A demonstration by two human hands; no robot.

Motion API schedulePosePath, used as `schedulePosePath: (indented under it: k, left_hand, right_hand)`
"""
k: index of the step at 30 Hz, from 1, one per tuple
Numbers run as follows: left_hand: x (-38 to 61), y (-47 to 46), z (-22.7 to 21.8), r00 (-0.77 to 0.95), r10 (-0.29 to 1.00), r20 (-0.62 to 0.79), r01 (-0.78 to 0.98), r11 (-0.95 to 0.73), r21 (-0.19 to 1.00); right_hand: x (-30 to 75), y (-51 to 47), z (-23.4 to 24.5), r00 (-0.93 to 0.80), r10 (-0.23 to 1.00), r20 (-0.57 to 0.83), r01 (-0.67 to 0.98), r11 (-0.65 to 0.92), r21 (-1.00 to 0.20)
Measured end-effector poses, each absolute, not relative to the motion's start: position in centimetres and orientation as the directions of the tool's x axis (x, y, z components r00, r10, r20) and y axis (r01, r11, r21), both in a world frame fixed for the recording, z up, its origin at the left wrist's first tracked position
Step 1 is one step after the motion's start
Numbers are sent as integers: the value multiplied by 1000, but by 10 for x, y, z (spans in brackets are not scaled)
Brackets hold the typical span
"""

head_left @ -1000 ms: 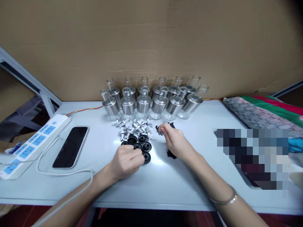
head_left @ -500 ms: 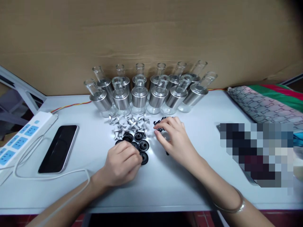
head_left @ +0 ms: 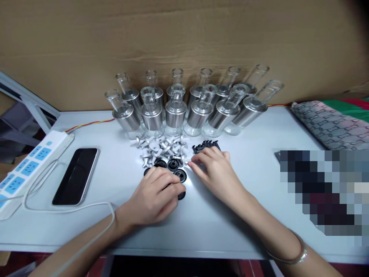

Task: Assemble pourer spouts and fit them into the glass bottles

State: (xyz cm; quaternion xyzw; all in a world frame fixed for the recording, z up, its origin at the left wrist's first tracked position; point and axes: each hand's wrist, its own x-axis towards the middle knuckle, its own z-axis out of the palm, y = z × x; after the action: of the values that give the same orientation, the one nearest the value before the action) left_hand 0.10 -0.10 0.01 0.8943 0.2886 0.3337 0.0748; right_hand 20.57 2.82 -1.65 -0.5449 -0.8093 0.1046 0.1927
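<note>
My left hand (head_left: pixel 160 196) is closed, with its fingers curled down over a group of black round caps (head_left: pixel 180 176). One black cap shows just past its fingertips; what lies inside the fingers is hidden. Thumb and index finger of my right hand (head_left: pixel 211 167) pinch a silver-coloured fitting (head_left: pixel 186 161) at the right edge of a pile of silver-coloured winged fittings (head_left: pixel 164 146). Just behind the right knuckles lies a cluster of small black toothed parts (head_left: pixel 206 145), partly covered by the hand.
Two rows of glass bottles with metal sleeves (head_left: pixel 175 115) stand behind the parts, before a cardboard wall (head_left: pixel 184 34). At left are a phone (head_left: pixel 76 177), a power strip (head_left: pixel 31 169) and a white cable (head_left: pixel 66 211) crossing my left forearm. A patterned cloth (head_left: pixel 331 123) lies right.
The view has shifted slightly, moving the bottles rightward. My right fingertips have come down to the edge of the silver pile and closed on a fitting. My left hand stays over the caps.
</note>
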Motion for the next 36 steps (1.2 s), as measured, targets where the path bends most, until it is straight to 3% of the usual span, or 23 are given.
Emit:
schedulePosePath:
  k: [7,10,14,17,21,36]
  left_hand:
    - [1,-1,2,611,560,560,452,-827,333]
    - [2,0,1,600,554,578,442,-831,338]
    - [3,1,-4,546,562,622,470,-819,328]
    - [2,2,-7,474,588,656,504,-792,345]
    - [0,5,-9,452,587,672,498,-791,356]
    - [5,2,-12,425,594,683,418,-798,433]
  right_hand:
    - [205,29,-14,-321,926,197,818,376,-434]
    - [214,33,-2,-277,951,141,740,304,-600]
    - [222,34,18,-227,974,-17,500,101,-860]
    - [219,29,28,-298,946,-131,297,-38,-954]
    - [212,21,32,-451,866,-219,153,-167,-974]
    - [206,15,27,-603,750,-271,185,-200,-962]
